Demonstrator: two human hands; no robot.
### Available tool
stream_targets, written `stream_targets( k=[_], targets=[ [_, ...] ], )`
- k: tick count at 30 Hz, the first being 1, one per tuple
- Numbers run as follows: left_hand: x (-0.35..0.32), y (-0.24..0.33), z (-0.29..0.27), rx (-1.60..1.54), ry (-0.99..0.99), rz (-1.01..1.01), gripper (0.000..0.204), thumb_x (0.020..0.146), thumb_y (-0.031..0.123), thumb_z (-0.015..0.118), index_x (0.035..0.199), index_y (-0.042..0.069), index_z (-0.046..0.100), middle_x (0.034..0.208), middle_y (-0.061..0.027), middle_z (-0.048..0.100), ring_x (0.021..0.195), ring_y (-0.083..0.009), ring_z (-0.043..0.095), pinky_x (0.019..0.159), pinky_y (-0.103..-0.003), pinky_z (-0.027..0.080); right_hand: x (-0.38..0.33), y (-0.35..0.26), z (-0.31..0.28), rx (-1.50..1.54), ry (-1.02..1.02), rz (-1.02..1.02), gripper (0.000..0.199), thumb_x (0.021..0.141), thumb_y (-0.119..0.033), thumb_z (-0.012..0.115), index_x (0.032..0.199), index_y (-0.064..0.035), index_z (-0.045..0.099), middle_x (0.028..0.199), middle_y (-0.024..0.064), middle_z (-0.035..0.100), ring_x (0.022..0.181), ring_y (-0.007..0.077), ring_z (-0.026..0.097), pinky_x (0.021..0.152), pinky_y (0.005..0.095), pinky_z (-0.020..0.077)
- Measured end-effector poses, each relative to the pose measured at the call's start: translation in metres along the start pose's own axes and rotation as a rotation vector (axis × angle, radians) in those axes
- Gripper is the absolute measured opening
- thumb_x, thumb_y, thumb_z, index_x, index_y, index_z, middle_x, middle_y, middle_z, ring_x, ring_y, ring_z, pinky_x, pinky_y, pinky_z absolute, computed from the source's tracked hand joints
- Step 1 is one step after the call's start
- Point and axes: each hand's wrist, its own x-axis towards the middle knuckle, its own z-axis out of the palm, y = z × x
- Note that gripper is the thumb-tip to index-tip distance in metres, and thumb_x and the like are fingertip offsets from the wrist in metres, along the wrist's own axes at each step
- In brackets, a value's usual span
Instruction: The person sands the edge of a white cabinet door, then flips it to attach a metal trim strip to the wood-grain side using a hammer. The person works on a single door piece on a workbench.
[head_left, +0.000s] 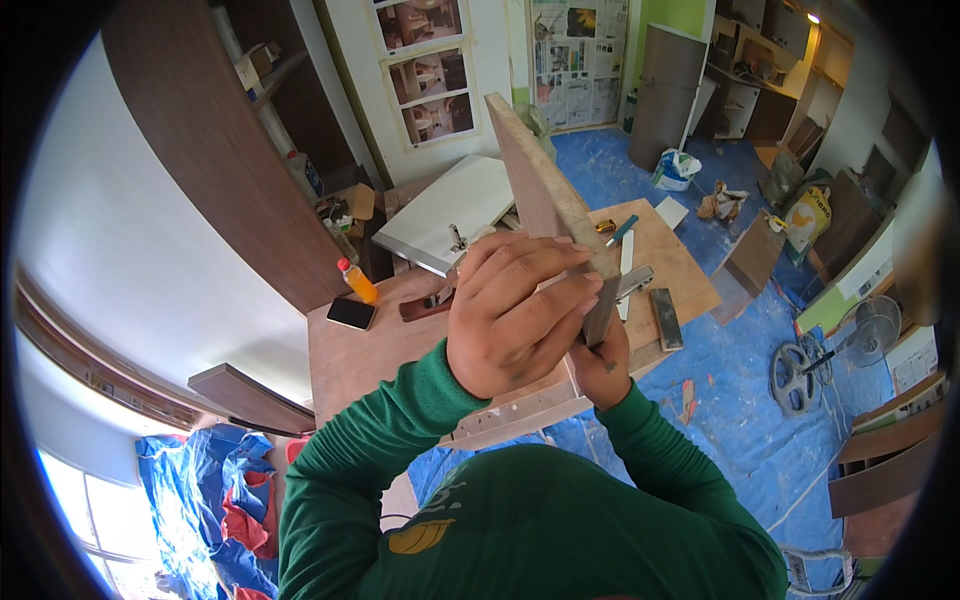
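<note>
A long wooden board stands tilted on edge before me, brown on its face and pale and rough along its upper edge. My left hand is closed on its near part, fingers laid over the edge. Under the near end, my right hand grips the same board; most of its fingers are hidden. Just right of the board sits a metal hinge-like fitting. A dark rectangular block lies farther right on the wooden worktable. Left of my left hand is a reddish wooden tool, perhaps a hand plane.
A phone and an orange drink bottle occupy the table's left. Behind them lies a white panel. A teal-handled tool rests near a tape measure. Blue sheeting covers the floor, with a fan at right.
</note>
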Motion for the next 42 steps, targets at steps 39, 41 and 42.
stream_targets(
  k=[39, 41, 42],
  targets=[
    [-0.355, 0.016, -0.017, -0.341, -0.594, -1.421, 0.027, 0.099, 0.026, 0.063, 0.105, 0.002, 0.073, 0.097, -0.0171, 0.075, 0.095, -0.0288, 0.072, 0.085, -0.039, 0.055, 0.004, -0.005, -0.037, -0.229, 0.274, 0.178, 0.039, 0.098, -0.028, 0.076, 0.113, 0.0063, 0.067, 0.112, 0.0088, 0.068, 0.101, 0.0173, 0.06, 0.092, 0.0327, 0.0489],
    [-0.341, 0.004, -0.013, -0.326, -0.638, -1.44, 0.024, 0.1, 0.022, 0.061, 0.104, 0.002, 0.072, 0.099, -0.0164, 0.075, 0.097, -0.0296, 0.072, 0.086, -0.039, 0.055, 0.004, -0.001, -0.045, -0.236, 0.268, 0.162, 0.039, 0.098, -0.028, 0.076, 0.114, 0.0066, 0.067, 0.112, 0.0088, 0.068, 0.101, 0.0174, 0.06, 0.092, 0.0323, 0.0488],
    [-0.339, -0.003, -0.009, -0.342, -0.59, -1.419, 0.024, 0.101, 0.021, 0.059, 0.103, 0.001, 0.072, 0.1, -0.0164, 0.075, 0.097, -0.0298, 0.072, 0.086, -0.039, 0.055, 0.004, 0.0, -0.047, -0.239, 0.263, 0.155, 0.039, 0.098, -0.028, 0.076, 0.114, 0.0067, 0.067, 0.112, 0.0088, 0.068, 0.101, 0.0175, 0.06, 0.092, 0.0321, 0.0488]
  ],
)
